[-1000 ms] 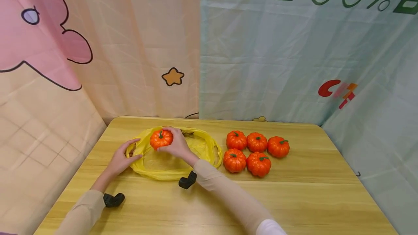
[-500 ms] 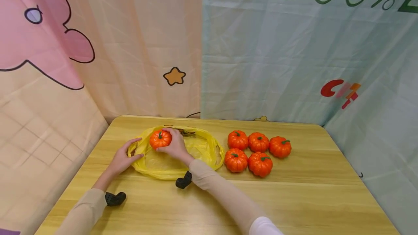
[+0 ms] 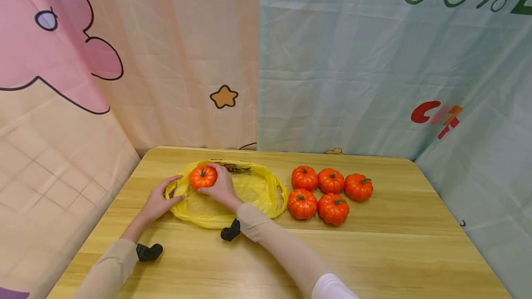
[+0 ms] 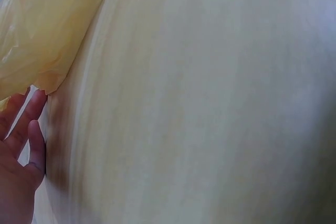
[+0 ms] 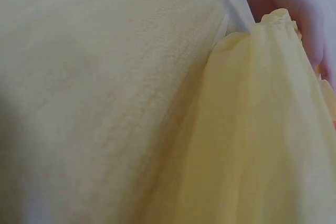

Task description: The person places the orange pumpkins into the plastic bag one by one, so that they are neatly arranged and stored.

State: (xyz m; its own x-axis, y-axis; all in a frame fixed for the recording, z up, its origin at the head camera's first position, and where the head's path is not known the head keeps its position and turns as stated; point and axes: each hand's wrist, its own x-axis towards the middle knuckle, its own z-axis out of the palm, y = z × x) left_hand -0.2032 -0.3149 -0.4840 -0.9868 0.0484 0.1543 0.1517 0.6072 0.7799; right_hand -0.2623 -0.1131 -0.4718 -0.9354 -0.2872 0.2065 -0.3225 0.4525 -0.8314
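In the head view a yellow plastic bag lies spread on the table with its mouth facing up. My right hand grips a small orange pumpkin with a green stem, over the left part of the bag's opening. At the bag's left edge is my left hand, thumb and fingers spread apart. The left wrist view has its fingertips against the yellow plastic. From the right wrist, the bag's side hides most of the pumpkin and part of the hand.
Several more orange pumpkins stand in two rows just right of the bag on the wooden table. Printed curtains hang behind the table and along both sides. A black wrist mount sits on each forearm.
The head view has shifted slightly, so everything appears a little further right. Against the bag, the right hand and its pumpkin have moved slightly left; the left hand keeps its place.
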